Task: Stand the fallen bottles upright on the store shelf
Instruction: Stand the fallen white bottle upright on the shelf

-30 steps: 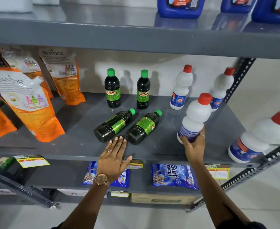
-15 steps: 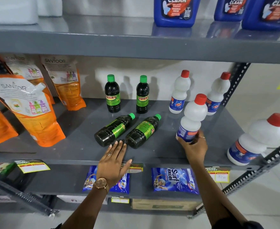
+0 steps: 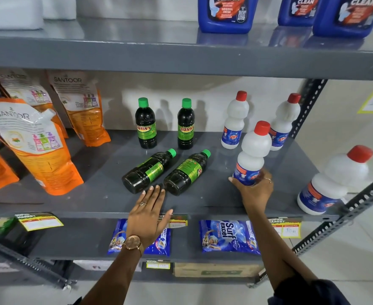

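Observation:
Two dark bottles with green caps lie on their sides mid-shelf: the left fallen bottle point(image 3: 148, 171) and the right fallen bottle point(image 3: 186, 172). My left hand point(image 3: 148, 213) rests flat and open on the grey shelf point(image 3: 93, 194), fingertips just short of their bases. My right hand point(image 3: 254, 191) grips the base of a white red-capped bottle point(image 3: 253, 150), held nearly upright, slightly tilted. Another white bottle point(image 3: 335, 183) leans at the shelf's right end. Two dark bottles point(image 3: 146, 124) and two white bottles point(image 3: 235, 122) stand upright at the back.
Orange Santoor refill pouches point(image 3: 40, 150) fill the shelf's left side. Blue cleaner jugs point(image 3: 227, 14) stand on the shelf above. Detergent packets point(image 3: 227, 236) lie on the shelf below. A perforated metal upright point(image 3: 308, 106) borders the right side.
My right hand has brought the white bottle closer to upright, with a small shift on the shelf. My left hand stays flat by the fallen dark bottles.

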A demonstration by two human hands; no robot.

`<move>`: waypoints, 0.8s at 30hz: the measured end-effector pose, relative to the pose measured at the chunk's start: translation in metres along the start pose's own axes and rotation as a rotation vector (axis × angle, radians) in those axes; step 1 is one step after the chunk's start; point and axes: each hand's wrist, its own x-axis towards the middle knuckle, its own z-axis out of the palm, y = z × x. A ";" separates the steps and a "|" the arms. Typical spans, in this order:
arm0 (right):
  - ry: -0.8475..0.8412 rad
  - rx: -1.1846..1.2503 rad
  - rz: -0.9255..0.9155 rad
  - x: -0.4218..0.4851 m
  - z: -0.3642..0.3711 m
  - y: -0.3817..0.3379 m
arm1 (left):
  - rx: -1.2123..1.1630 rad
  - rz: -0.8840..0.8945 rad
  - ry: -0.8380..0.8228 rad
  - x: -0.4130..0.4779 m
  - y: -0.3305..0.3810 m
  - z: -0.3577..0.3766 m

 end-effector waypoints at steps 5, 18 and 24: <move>-0.077 -0.009 -0.046 0.000 0.000 0.003 | 0.009 0.003 -0.001 0.000 0.000 0.000; -0.125 -0.043 -0.068 0.003 -0.003 0.006 | 0.017 -0.002 0.010 0.000 0.000 0.000; -0.161 -0.120 -0.069 -0.010 -0.029 0.020 | 0.028 -0.017 0.006 -0.001 0.003 -0.001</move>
